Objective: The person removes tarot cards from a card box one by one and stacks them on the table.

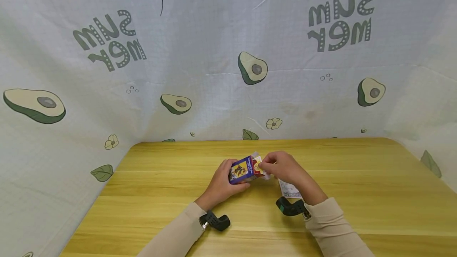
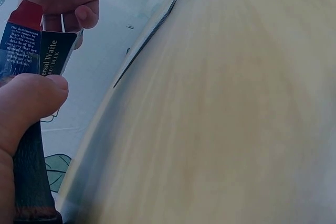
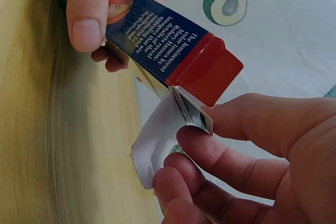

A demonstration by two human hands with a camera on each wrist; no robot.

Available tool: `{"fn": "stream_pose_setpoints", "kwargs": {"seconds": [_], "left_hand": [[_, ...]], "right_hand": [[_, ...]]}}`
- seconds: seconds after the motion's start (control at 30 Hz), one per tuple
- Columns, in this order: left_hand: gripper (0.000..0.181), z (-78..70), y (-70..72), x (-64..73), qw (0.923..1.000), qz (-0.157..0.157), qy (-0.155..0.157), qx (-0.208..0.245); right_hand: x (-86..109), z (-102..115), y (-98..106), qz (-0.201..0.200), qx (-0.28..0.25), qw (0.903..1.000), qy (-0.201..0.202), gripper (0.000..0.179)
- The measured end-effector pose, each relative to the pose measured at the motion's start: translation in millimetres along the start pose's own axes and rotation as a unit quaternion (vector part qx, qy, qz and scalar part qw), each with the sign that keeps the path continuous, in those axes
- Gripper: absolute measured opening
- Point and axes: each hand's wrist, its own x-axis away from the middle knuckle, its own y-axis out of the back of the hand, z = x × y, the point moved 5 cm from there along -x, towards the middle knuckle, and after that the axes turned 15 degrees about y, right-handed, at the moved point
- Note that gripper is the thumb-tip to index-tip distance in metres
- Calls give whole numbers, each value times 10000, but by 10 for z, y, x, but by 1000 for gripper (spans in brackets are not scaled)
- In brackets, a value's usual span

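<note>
My left hand (image 1: 220,183) grips a blue tarot deck box (image 1: 240,170) tilted above the table, thumb along one side. "Universal Waite" reads on its front. At the box's right end, a small stack of cards (image 1: 256,165) sticks out. The thumb and index finger of my right hand (image 1: 285,166) pinch these cards (image 3: 198,113), seen edge-on in the right wrist view. A red flap (image 3: 210,72) and a whitish flap (image 3: 152,135) stand out from the opened end. How many cards remain inside is hidden.
A pale printed card (image 1: 288,189) lies on the wooden table (image 1: 160,193), partly hidden beneath my right forearm. A white cloth (image 1: 214,102) with avocado prints hangs behind the table. Each wrist wears a black camera (image 1: 217,221).
</note>
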Motion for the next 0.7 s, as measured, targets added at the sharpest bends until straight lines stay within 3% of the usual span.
{"fn": "stream_pose_setpoints", "kwargs": {"seconds": [0.7], "left_hand": [[68, -5, -4, 0, 10000, 5, 3, 64]], "right_hand": [[13, -47, 126, -41, -281, 9996, 80, 19]]}}
